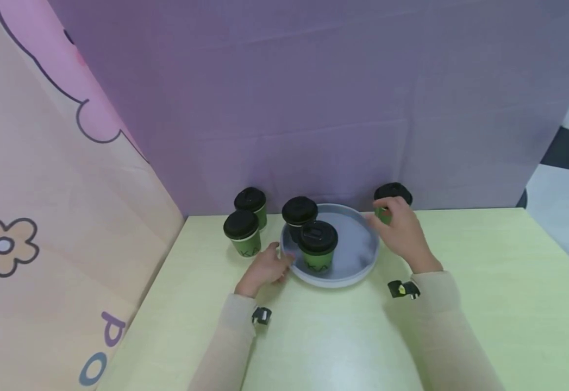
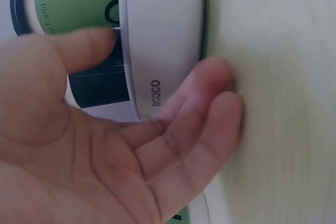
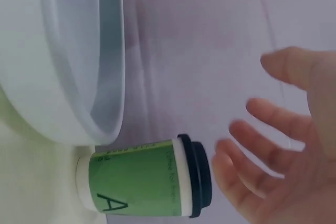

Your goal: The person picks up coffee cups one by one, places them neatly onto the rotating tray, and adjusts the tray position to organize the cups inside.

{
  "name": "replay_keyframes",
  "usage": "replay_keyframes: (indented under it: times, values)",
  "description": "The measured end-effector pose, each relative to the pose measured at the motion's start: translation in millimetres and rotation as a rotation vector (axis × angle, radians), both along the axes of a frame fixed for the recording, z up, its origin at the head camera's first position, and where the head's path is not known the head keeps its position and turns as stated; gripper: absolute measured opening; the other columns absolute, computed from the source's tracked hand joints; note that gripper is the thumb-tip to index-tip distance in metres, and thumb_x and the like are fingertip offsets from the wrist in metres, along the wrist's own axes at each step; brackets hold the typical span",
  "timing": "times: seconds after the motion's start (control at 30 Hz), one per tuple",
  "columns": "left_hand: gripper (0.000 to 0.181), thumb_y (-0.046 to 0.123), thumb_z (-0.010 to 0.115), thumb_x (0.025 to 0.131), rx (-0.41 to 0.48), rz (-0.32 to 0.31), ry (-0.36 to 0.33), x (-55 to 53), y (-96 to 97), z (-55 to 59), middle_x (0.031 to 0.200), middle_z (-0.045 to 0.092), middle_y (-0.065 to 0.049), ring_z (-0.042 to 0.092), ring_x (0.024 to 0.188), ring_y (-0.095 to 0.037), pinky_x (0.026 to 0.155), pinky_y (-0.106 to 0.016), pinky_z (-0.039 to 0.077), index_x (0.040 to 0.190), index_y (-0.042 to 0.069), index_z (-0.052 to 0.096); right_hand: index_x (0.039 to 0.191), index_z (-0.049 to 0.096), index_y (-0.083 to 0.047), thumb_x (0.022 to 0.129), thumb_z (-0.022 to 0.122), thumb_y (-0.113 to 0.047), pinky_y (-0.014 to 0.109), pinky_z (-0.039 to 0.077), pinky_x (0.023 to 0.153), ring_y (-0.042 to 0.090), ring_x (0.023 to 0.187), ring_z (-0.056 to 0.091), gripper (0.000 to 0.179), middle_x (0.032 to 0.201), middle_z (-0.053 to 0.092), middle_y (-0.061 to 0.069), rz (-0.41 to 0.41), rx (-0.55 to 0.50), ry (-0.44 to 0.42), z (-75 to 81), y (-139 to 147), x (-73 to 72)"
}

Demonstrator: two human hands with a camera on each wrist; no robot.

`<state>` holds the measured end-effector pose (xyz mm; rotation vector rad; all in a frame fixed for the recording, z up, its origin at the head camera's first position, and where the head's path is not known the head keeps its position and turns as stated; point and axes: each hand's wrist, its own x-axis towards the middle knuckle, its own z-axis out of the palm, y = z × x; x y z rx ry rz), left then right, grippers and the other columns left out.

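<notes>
Head view: the lidded cup (image 1: 393, 189) to the right of the plate (image 1: 355, 239) stands upright on the table (image 1: 489, 271), its long axis vertical, just beyond the right hand (image 1: 404, 231), the nearer of the two. That hand's fingers are loosely parted, gripping nothing, a gap showing before the lid (image 3: 197, 179). The left hand (image 1: 264, 266), fingers relaxed, straddles the plate's left edge; contact there I cannot tell.

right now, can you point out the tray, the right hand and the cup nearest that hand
Tray (image 1: 352, 239): head view, bare inner floor
Right hand (image 1: 404, 231): head view, back of the hand
Nearest cup (image 3: 140, 179): right wrist view, green side
</notes>
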<state>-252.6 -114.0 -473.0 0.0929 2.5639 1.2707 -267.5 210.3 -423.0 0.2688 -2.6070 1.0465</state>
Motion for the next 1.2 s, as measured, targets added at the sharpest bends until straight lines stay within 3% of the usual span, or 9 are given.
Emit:
replay_keyframes:
  times: [0.13,0.3,0.57,0.77,0.93,1.2]
  values:
    - [0.079,0.042,0.061,0.100,-0.005,-0.050,-0.063,1.2,0.4,1.3,0.097,0.070,-0.012,0.067,0.071,-0.024,0.071,-0.037,0.058,0.158,0.000,0.027,0.128,0.059,0.006,0.099,0.063,-0.024,0.061,0.042,0.099,0.047,0.119,0.049,0.042,0.131,0.052,0.029,-0.117,-0.052,0.041,-5.1,7,-2.9]
    - [0.081,0.044,0.065,0.098,-0.007,-0.088,-0.072,3.8,1.4,2.2,0.094,0.069,-0.010,0.066,0.069,-0.024,0.068,-0.035,0.056,0.155,-0.001,0.029,0.137,0.052,0.006,0.096,0.063,-0.022,0.066,0.036,0.102,0.053,0.131,0.033,0.050,0.143,0.043,0.034,-0.221,-0.082,0.025,-14.5,15,-7.9]
    - [0.063,0.032,0.063,0.102,0.043,-0.148,-0.043,4.9,4.7,2.4,0.095,0.068,-0.016,0.064,0.067,-0.026,0.063,-0.037,0.057,0.148,-0.002,0.035,0.158,0.033,-0.004,0.095,0.062,-0.022,0.077,0.033,0.099,0.059,0.137,0.020,0.071,0.166,0.017,0.027,-0.206,0.014,-0.066,-27.6,30,-12.3]
    - [0.062,0.028,0.056,0.104,0.023,-0.091,-0.029,3.7,4.1,2.8,0.094,0.069,-0.015,0.065,0.070,-0.025,0.065,-0.034,0.056,0.153,-0.004,0.032,0.158,0.033,-0.005,0.095,0.064,-0.020,0.084,0.027,0.102,0.062,0.145,0.015,0.072,0.170,0.012,0.022,-0.159,0.030,-0.060,-29.7,31,-13.5]
    - [0.056,0.026,0.046,0.108,-0.040,-0.035,0.044,1.4,3.6,0.8,0.082,0.070,-0.015,0.065,0.064,-0.024,0.067,-0.029,0.051,0.153,-0.005,0.035,0.150,0.039,0.000,0.093,0.065,-0.018,0.081,0.027,0.106,0.061,0.144,0.019,0.065,0.168,0.017,0.023,-0.166,-0.009,-0.028,-30.9,28,-15.9]
    - [0.051,0.025,0.044,0.109,-0.009,0.081,0.066,-1.6,5.6,-4.0,0.088,0.072,-0.014,0.067,0.064,-0.024,0.064,-0.029,0.054,0.151,-0.004,0.041,0.133,0.048,0.007,0.094,0.064,-0.017,0.073,0.028,0.113,0.057,0.144,0.026,0.048,0.166,0.026,0.023,-0.195,-0.083,0.036,-33.5,25,-18.0]
